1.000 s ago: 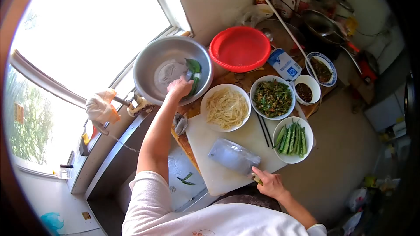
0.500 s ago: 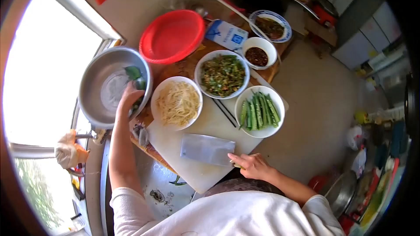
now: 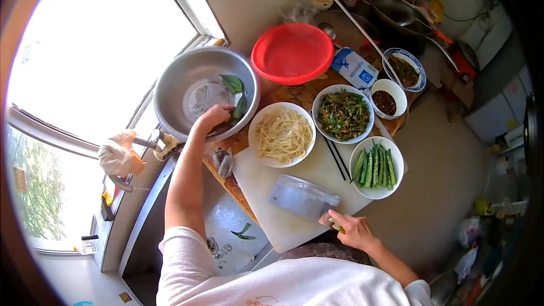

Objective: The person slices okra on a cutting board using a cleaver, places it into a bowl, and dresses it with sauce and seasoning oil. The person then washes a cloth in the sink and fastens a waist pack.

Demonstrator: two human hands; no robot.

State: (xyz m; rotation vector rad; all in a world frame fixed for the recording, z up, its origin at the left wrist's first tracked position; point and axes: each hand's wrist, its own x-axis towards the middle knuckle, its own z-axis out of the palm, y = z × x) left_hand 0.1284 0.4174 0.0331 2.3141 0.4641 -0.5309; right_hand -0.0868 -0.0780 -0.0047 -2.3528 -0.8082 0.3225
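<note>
My left hand (image 3: 215, 118) reaches into a wide metal basin (image 3: 170, 93). Its fingers curl down around a dark green pepper (image 3: 240, 106) on the basin's right side; the fingertips are partly hidden. Another green pepper (image 3: 231, 83) lies just beyond. With the fingers of my right hand (image 3: 356, 231) wrapped round its handle, a cleaver (image 3: 303, 197) rests flat on the white cutting board (image 3: 255, 184). Beside the blade stand a bowl of bean sprouts (image 3: 284, 136) and a bowl of green okra-like pods (image 3: 374, 165). Black chopsticks (image 3: 338, 157) lie between these bowls.
Behind stand a bowl of chopped greens (image 3: 344, 114), a dark sauce bowl (image 3: 384, 102), a blue-rimmed dish (image 3: 405, 71), a blue-and-white packet (image 3: 355, 69) and a red basin (image 3: 292, 54). A grey cloth (image 3: 223, 162) lies by the sink (image 3: 229, 215). A wrapped faucet (image 3: 122, 153) juts out at left.
The whole view has shifted, so the table now appears further right. My left hand has sunk lower among the peppers; my right hand stays on the cleaver, which remains on the board.
</note>
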